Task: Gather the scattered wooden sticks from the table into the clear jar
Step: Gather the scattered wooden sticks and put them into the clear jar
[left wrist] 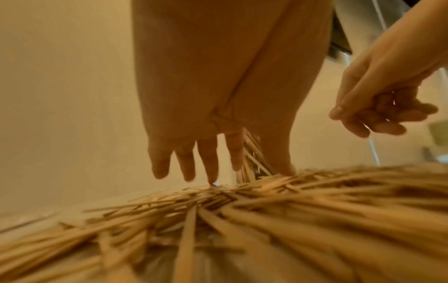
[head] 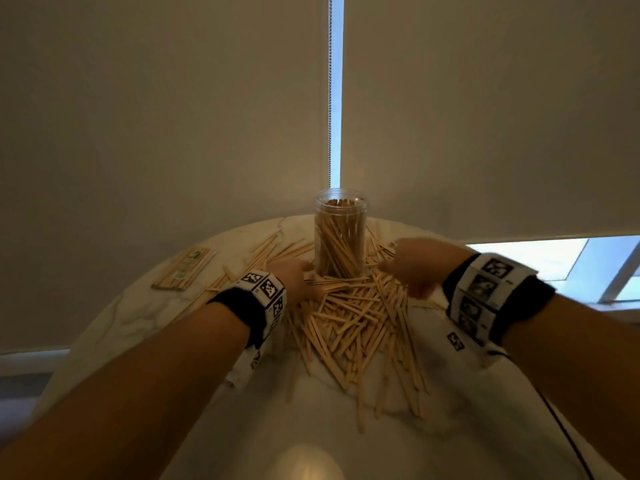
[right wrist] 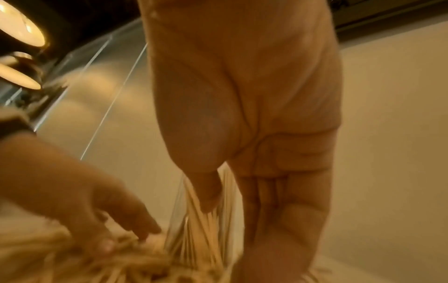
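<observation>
Head view shows the table (head: 145, 327) bearing a sticks pile (head: 349, 317) before the part-filled jar (head: 340, 233), where the spread, empty left hand (head: 294, 277) and loosely curled, apparently empty right hand (head: 415, 266) must next, I judge, grasp a bundle.

Both forearms are bare, with no sleeves. Each wrist carries a black band (head: 242, 306) with a white, blocky housing on top, its faces printed with square black-and-white coded markers. On the left wrist the markers (head: 265, 287) sit in a row across the top and down the side; a further white part with a marker hangs under the wrist. The right band (head: 519, 303) is wider, with two rows of markers (head: 485, 289) and a white part below it bearing one more. A thin black cable (head: 561, 427) runs back from the right unit. The hands (left wrist: 218, 95) are bare, without gloves or rings.
</observation>
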Demonstrator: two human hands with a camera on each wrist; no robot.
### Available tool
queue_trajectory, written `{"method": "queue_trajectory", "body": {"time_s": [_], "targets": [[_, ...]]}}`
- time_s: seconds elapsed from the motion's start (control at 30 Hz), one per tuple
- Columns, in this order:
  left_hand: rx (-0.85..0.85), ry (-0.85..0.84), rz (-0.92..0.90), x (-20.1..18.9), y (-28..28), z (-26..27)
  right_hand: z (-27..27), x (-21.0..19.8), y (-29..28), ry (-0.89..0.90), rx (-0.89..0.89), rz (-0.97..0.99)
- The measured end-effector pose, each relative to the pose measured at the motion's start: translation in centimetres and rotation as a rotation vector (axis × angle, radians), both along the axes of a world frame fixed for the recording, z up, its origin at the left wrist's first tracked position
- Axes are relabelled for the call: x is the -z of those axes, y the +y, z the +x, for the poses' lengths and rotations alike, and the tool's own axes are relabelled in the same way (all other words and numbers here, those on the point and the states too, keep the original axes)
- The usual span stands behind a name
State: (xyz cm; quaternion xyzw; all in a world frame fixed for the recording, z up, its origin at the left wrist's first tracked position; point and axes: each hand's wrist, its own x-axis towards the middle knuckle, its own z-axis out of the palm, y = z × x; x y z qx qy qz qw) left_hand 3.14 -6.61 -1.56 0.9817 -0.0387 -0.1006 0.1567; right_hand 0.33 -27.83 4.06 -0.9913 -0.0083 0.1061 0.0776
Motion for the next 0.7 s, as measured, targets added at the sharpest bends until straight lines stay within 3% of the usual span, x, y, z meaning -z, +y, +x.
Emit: {"method": "queue_trajectory", "body": {"time_s": [0.07,0.2,0.3,0.5,0.6,0.7], "targets": [[0.089,0.003,0.108,0.1,-0.2,-1.3,-1.2,1.5,0.9,0.137,-0.027,-0.109],[0.185,-0.058,0.206,0.6,-1.0,-3.4,-0.5,4.7,1.8,0.086,-0.009,-0.140],[0.230,-0.040,0.227,0.7,-1.0,-4.5,-0.7,4.8,2.7,0.096,-0.017,-0.119],[-0.004,-0.028,0.330,0.2,0.2,-6.8,-3.1,4.1,3.0,0.180,-0.012,0.044],[0.024,0.060,0.331,0.7,0.1,-7.2,-4.4,4.3,3.5,0.164,0.048,0.040],[-0.008,0.050,0.231,1.4,-0.6,-7.5,-5.1,4.6,4.1,0.205,-0.024,0.016]]}}
